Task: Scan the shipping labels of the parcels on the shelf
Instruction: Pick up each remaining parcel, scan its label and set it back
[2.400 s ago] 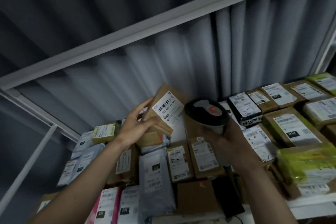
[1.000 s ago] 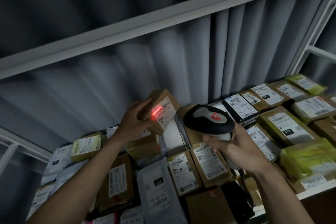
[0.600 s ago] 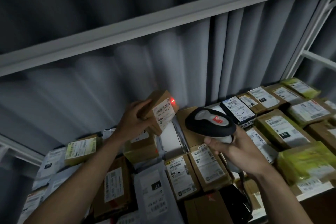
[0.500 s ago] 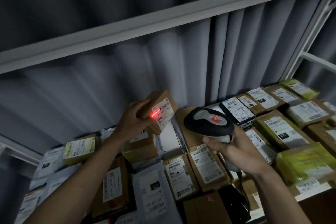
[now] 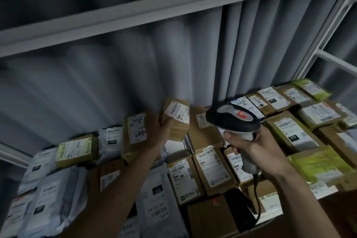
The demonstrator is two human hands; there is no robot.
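Cardboard parcel (image 5: 176, 120) gripped in left hand (image 5: 162, 133), right hand (image 5: 257, 149) clasping scanner (image 5: 232, 120) beside it

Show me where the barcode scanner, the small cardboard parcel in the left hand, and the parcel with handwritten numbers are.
barcode scanner (image 5: 232, 120): head view, on its black head.
small cardboard parcel (image 5: 176, 120): head view, below its white label.
parcel with handwritten numbers (image 5: 136, 128): head view, on its label.

Parcels (image 5: 210, 172) cover the shelf (image 5: 326, 192) edge to edge, leaving no gaps between them. Open space lies above them, bounded by the curtain (image 5: 135, 75) behind and the upper rail (image 5: 173, 7).
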